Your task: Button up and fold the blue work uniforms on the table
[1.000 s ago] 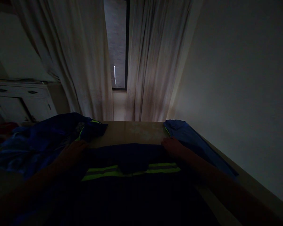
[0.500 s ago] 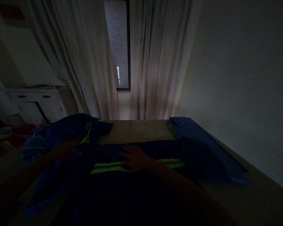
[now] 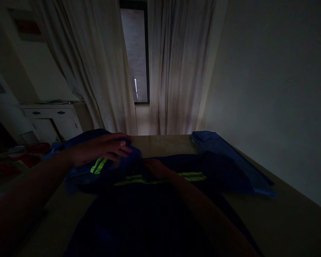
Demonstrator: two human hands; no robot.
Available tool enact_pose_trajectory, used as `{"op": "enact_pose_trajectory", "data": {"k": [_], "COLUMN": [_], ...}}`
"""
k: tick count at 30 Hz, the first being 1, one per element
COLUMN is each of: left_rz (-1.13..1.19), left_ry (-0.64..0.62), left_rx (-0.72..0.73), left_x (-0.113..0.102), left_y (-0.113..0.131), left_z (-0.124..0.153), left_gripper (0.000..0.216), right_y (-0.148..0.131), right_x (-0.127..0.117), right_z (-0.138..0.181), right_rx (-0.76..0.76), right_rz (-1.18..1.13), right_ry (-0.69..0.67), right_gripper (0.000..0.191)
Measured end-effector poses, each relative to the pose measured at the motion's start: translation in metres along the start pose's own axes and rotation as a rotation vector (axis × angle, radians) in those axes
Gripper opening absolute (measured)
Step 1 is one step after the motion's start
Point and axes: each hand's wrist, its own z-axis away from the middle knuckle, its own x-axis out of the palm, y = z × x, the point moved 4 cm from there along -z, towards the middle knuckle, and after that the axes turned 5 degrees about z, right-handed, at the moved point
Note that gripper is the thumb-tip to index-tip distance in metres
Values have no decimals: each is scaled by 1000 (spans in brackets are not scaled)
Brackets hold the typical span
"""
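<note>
Fabric fills your left hand (image 3: 104,148): its fingers are closed over a bunched sleeve (image 3: 103,167) of the dark blue work garment (image 3: 155,207), held raised off the tabletop (image 3: 163,144), with a lime stripe showing just beneath your knuckles. Your right hand (image 3: 156,167) lies spread and flat on the garment, just right of the left one, palm down beside the reflective stripe (image 3: 192,175) running across the cloth. Farther right of that hand lies a folded blue cloth (image 3: 230,157), apart from your fingers. Beyond both hands hang pale curtains (image 3: 176,71); a white cabinet (image 3: 53,119) stands left of your left hand. Dim light hides finer detail.
</note>
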Motion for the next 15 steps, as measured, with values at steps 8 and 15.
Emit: {"op": "enact_pose_trajectory", "data": {"k": [8, 15], "left_rz": [-637, -793], "left_ry": [-33, 315], "left_rx": [152, 140], "left_x": [100, 79], "left_y": [-102, -199], "left_z": [75, 76], "left_gripper": [85, 52], "right_y": [10, -6], "right_x": [-36, -26], "right_z": [18, 11], "right_rx": [288, 311], "right_rz": [-282, -126], "right_ry": [111, 110], "right_gripper": [64, 46]}}
